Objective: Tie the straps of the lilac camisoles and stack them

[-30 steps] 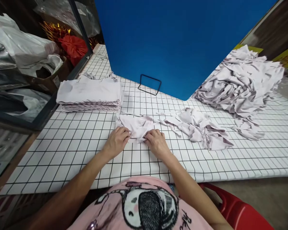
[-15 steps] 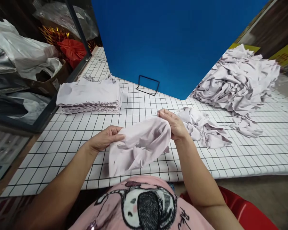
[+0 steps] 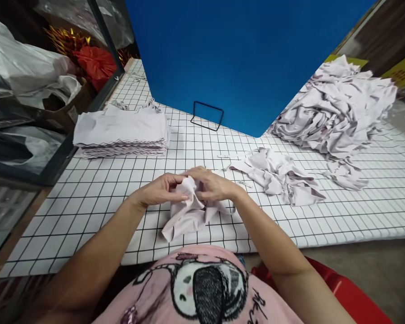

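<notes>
A pale pinkish piece of fabric (image 3: 185, 218) hangs bunched between my two hands over the front of the table. My left hand (image 3: 162, 189) pinches its upper left edge between thumb and fingers. My right hand (image 3: 212, 183) is close beside it, fingers curled over the cloth; some fingertips are hidden. To the right lies a loose crumpled heap of the same fabric (image 3: 278, 173). Left of my hands and farther back is a neat flat stack of fabric pieces (image 3: 121, 132).
A large pile of crumpled fabric (image 3: 337, 108) stands at the back right. A big blue board (image 3: 249, 63) rises behind the table, with a thin black rectangular frame (image 3: 207, 116) at its lower edge. The tablecloth (image 3: 87, 207) is white with a black grid. Plastic bags (image 3: 30, 67) crowd the left.
My hands have come together, the right one moving left towards the left one. The fabric stretched between them is now gathered and crumpled.
</notes>
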`<state>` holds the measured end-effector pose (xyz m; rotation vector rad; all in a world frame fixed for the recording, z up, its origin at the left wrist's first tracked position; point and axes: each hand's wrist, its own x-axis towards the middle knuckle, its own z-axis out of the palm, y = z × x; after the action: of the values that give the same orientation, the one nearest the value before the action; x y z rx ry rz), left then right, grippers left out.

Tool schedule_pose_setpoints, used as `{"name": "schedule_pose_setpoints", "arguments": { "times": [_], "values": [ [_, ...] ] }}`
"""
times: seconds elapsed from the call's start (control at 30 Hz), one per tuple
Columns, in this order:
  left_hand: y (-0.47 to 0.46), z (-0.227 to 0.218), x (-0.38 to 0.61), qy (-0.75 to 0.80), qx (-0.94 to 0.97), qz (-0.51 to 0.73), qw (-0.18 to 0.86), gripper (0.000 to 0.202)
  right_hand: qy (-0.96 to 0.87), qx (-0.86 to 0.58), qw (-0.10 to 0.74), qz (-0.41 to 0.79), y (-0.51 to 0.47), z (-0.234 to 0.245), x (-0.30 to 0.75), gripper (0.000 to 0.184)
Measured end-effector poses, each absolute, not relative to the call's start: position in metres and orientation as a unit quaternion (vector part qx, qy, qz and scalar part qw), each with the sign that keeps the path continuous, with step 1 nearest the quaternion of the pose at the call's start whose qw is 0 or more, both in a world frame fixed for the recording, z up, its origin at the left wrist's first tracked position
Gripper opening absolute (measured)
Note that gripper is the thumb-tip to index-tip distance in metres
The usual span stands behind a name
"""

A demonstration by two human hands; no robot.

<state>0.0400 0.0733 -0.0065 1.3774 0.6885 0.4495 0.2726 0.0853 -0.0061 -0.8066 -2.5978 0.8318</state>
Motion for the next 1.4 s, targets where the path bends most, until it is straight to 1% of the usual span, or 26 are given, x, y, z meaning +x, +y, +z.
{"name": "schedule_pose_setpoints", "arguments": {
  "times": [0.03, 0.07, 0.1, 0.17, 0.2, 0.23, 0.3, 0.33, 0.37, 0.4, 0.47, 0.53, 0.63, 0.7, 0.77, 0.8, 0.9, 0.97, 1.1, 1.2, 1.33, 1.4],
  "values": [
    [0.074, -0.001, 0.041, 0.310, 0.664, 0.207, 0.648, 0.014, -0.908, -0.299, 0.107, 0.272, 0.087, -0.005, 0.271, 0.013],
    [0.074, 0.003, 0.040, 0.325, 0.706, 0.226, 0.587, 0.012, -0.904, -0.340, 0.081, 0.246, 0.086, -0.003, 0.269, 0.006],
    [0.075, 0.003, 0.039, 0.355, 0.739, 0.256, 0.513, 0.013, -0.888, -0.397, 0.076, 0.218, 0.081, 0.003, 0.268, 0.011],
    [0.076, -0.003, 0.034, 0.441, 0.752, 0.328, 0.364, 0.015, -0.845, -0.482, 0.118, 0.197, 0.061, 0.020, 0.267, 0.019],
    [0.076, -0.008, 0.032, 0.485, 0.734, 0.361, 0.309, 0.016, -0.835, -0.482, 0.150, 0.221, 0.049, 0.030, 0.265, 0.022],
    [0.076, -0.014, 0.031, 0.522, 0.709, 0.386, 0.276, 0.018, -0.842, -0.430, 0.173, 0.277, 0.036, 0.039, 0.264, 0.023],
    [0.073, -0.025, 0.032, 0.560, 0.660, 0.419, 0.275, 0.024, -0.858, -0.252, 0.182, 0.409, 0.017, 0.053, 0.260, 0.022],
    [0.071, -0.029, 0.034, 0.563, 0.642, 0.429, 0.293, 0.026, -0.850, -0.197, 0.185, 0.452, 0.011, 0.055, 0.259, 0.024],
    [0.068, -0.031, 0.037, 0.558, 0.628, 0.441, 0.314, 0.027, -0.837, -0.195, 0.198, 0.472, 0.010, 0.053, 0.259, 0.025],
    [0.065, -0.033, 0.040, 0.549, 0.616, 0.456, 0.334, 0.025, -0.816, -0.246, 0.225, 0.472, 0.011, 0.048, 0.259, 0.028],
    [0.059, -0.032, 0.046, 0.526, 0.593, 0.487, 0.366, 0.018, -0.743, -0.410, 0.288, 0.444, 0.020, 0.032, 0.263, 0.034],
    [0.053, -0.029, 0.052, 0.511, 0.576, 0.505, 0.388, 0.011, -0.662, -0.510, 0.318, 0.448, 0.030, 0.015, 0.266, 0.036],
    [0.047, -0.023, 0.059, 0.504, 0.560, 0.508, 0.417, 0.006, -0.607, -0.494, 0.303, 0.544, 0.038, -0.003, 0.264, 0.038],
    [0.045, -0.018, 0.063, 0.504, 0.558, 0.510, 0.418, 0.007, -0.590, -0.483, 0.316, 0.565, 0.039, -0.008, 0.259, 0.038],
    [0.044, -0.014, 0.064, 0.508, 0.558, 0.518, 0.402, 0.007, -0.585, -0.496, 0.342, 0.543, 0.040, -0.009, 0.256, 0.038],
    [0.044, -0.012, 0.064, 0.512, 0.557, 0.524, 0.391, 0.007, -0.586, -0.500, 0.342, 0.539, 0.040, -0.010, 0.255, 0.038],
    [0.043, -0.007, 0.062, 0.520, 0.550, 0.538, 0.372, 0.010, -0.599, -0.481, 0.290, 0.571, 0.038, -0.013, 0.254, 0.036],
    [0.042, -0.006, 0.061, 0.519, 0.551, 0.540, 0.368, 0.009, -0.608, -0.463, 0.279, 0.582, 0.035, -0.017, 0.252, 0.035],
    [0.042, -0.008, 0.053, 0.521, 0.568, 0.537, 0.342, 0.008, -0.596, -0.456, 0.346, 0.563, 0.031, -0.021, 0.253, 0.037],
    [0.042, -0.010, 0.042, 0.543, 0.566, 0.542, 0.303, 0.006, -0.589, -0.451, 0.383, 0.550, 0.031, -0.013, 0.261, 0.034],
    [0.039, -0.006, 0.020, 0.552, 0.597, 0.543, 0.208, 0.010, -0.563, -0.384, 0.418, 0.600, 0.033, 0.010, 0.277, 0.031],
    [0.035, 0.004, 0.008, 0.525, 0.662, 0.499, 0.193, 0.009, -0.552, -0.359, 0.428, 0.620, 0.034, 0.024, 0.285, 0.030]
  ]
}}
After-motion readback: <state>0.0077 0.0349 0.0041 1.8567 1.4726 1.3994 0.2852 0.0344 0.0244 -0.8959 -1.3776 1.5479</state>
